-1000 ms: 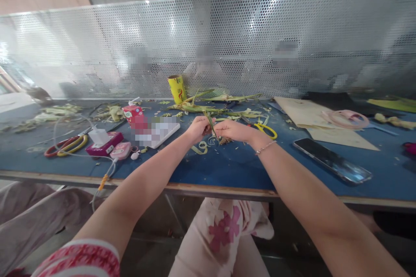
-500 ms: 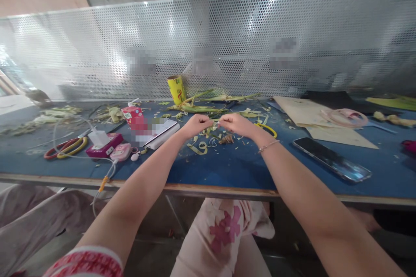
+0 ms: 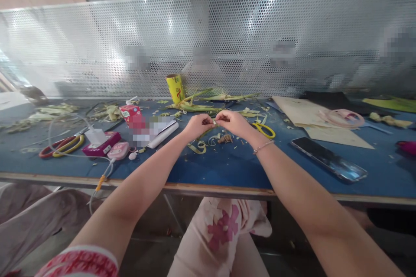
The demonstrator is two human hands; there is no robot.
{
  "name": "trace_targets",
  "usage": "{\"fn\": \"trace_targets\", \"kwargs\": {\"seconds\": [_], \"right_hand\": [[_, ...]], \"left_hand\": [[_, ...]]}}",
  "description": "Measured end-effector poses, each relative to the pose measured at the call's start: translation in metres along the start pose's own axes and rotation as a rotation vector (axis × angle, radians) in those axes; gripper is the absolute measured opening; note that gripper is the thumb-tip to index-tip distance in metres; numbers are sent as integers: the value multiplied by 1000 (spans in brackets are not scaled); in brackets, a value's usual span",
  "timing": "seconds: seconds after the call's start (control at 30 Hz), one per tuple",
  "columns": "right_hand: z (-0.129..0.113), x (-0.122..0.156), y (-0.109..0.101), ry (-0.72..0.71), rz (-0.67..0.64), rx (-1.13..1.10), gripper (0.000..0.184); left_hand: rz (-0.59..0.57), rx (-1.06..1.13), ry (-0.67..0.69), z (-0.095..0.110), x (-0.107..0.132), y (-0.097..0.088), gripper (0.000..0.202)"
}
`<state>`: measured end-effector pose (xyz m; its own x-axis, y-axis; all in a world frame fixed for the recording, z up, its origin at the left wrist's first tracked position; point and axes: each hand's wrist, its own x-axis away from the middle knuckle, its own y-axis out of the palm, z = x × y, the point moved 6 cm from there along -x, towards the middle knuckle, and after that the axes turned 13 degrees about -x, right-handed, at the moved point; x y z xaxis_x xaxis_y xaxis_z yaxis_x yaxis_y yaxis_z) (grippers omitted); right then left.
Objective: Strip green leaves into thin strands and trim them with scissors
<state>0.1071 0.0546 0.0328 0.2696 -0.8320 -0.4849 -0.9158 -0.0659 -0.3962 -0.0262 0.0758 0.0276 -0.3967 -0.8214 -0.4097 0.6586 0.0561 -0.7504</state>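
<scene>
My left hand (image 3: 198, 126) and my right hand (image 3: 232, 123) meet above the middle of the blue table, fingertips pinched. Between them is a thin, pale green plant strip (image 3: 215, 123), gripped from both sides; the fingers cover most of it. Curled peelings (image 3: 199, 149) and a brown dried scrap (image 3: 225, 139) lie on the table beneath my hands. Just right of my right hand shows a yellow loop handle (image 3: 267, 130), its other end hidden. Long green stalks with leaves (image 3: 198, 107) rest behind both hands.
A yellow printed tube (image 3: 176, 89) stands before the perforated metal screen (image 3: 227, 43). At left are a red drink carton (image 3: 130, 114), a purple box (image 3: 105, 145) with a charger, and red-and-yellow-handled scissors (image 3: 63, 146). A phone (image 3: 328, 159) and cardboard (image 3: 299, 114) lie at right.
The plant strip shows more plainly between my fingertips now. Both hands stay together in nearly the same place, while the whole view has shifted slightly.
</scene>
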Motion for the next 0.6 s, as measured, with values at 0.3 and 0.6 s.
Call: {"fn": "trace_targets", "kwargs": {"seconds": [0.3,0.6], "right_hand": [[10,-3,1,-60,35,-63,10],[13,-4,1,-57,70,-132,8]], "left_hand": [[-2,276,-126,-2,-2,2,20],[-19,576,-140,-9,-4,13,30]]}}
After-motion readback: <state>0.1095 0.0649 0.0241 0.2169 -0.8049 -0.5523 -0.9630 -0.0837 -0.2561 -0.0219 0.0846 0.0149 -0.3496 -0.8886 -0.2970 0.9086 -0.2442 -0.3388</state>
